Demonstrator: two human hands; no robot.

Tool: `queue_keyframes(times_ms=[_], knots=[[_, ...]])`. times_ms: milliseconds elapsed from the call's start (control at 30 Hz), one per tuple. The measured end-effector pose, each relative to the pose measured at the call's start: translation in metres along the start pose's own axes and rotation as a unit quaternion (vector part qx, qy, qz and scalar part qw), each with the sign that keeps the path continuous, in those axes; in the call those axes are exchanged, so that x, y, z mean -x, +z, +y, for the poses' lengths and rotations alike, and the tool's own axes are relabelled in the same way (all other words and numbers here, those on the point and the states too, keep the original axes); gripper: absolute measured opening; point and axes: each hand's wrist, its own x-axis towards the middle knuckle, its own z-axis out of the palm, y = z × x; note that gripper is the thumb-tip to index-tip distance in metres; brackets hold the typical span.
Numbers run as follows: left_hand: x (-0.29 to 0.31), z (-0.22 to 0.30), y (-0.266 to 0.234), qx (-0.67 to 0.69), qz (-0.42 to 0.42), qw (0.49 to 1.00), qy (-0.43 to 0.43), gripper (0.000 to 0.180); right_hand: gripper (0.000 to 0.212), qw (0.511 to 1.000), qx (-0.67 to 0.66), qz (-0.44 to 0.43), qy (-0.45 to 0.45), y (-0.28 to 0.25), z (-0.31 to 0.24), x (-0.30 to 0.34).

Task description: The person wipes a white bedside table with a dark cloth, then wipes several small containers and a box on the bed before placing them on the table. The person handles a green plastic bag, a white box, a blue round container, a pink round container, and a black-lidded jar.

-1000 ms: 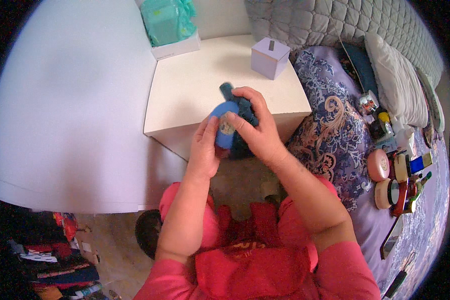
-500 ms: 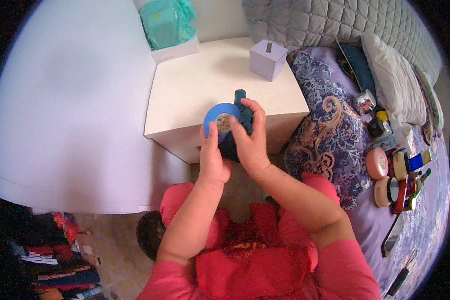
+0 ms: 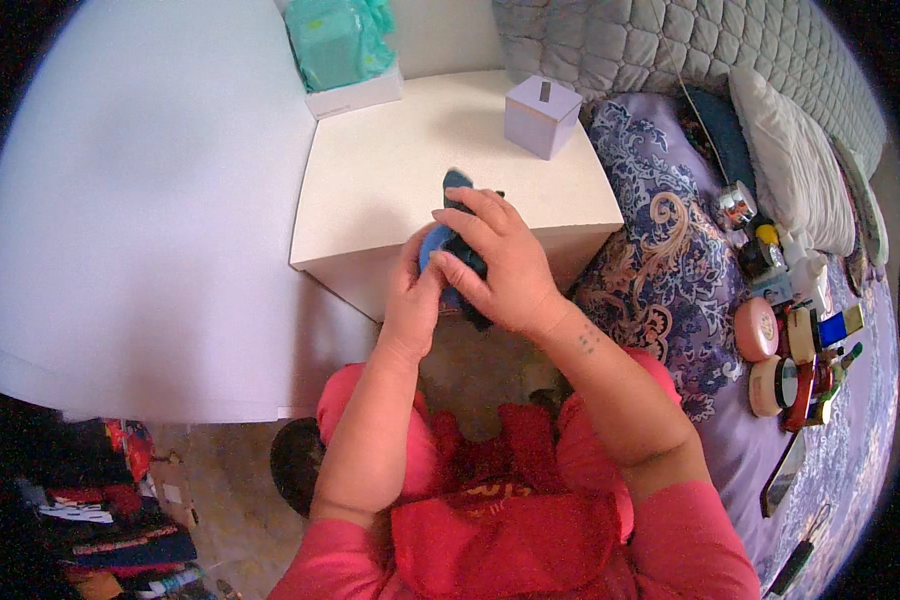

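In front of the white nightstand, my left hand (image 3: 410, 305) is closed around a round blue container (image 3: 431, 245), mostly covered by my fingers. My right hand (image 3: 510, 270) presses a dark teal cloth (image 3: 457, 181) against the container. One end of the cloth sticks up beyond my fingertips, and more of it hangs below between my hands. The container's pale centre label is now hidden.
On the white nightstand (image 3: 390, 170) stand a lilac lidded box (image 3: 542, 117) and a teal plastic-wrapped package (image 3: 340, 45) on a white box. To the right, the bed (image 3: 660, 240) holds several jars and bottles, a pink round jar (image 3: 756, 329) and a phone (image 3: 783, 475).
My right hand has swung over the container with the cloth, covering its face. The container has tilted, and the cloth's upper end has shifted left.
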Motion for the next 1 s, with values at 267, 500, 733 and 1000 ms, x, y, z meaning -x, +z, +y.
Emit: queue_keyframes(times_ms=[267, 500, 733, 1000], knots=[[0.006, -0.003, 0.001, 0.060, -0.056, 0.994, -0.069, 0.039, 0.038, 0.865, -0.392, -0.087, 0.299, -0.007, 0.022, -0.003], [0.001, -0.004, 0.007, 0.109, 0.013, 0.990, -0.085, 0.043, 0.035, 0.827, -0.443, 0.008, 0.347, 0.004, 0.022, 0.000], [-0.006, -0.001, 0.006, 0.097, 0.125, 0.984, -0.081, 0.060, 0.045, 0.891, -0.344, 0.105, 0.278, 0.037, 0.017, 0.013], [-0.013, -0.014, -0.012, 0.156, 0.158, 0.975, -0.020, 0.062, 0.074, 0.979, -0.152, 0.090, 0.099, 0.055, -0.020, 0.026]])
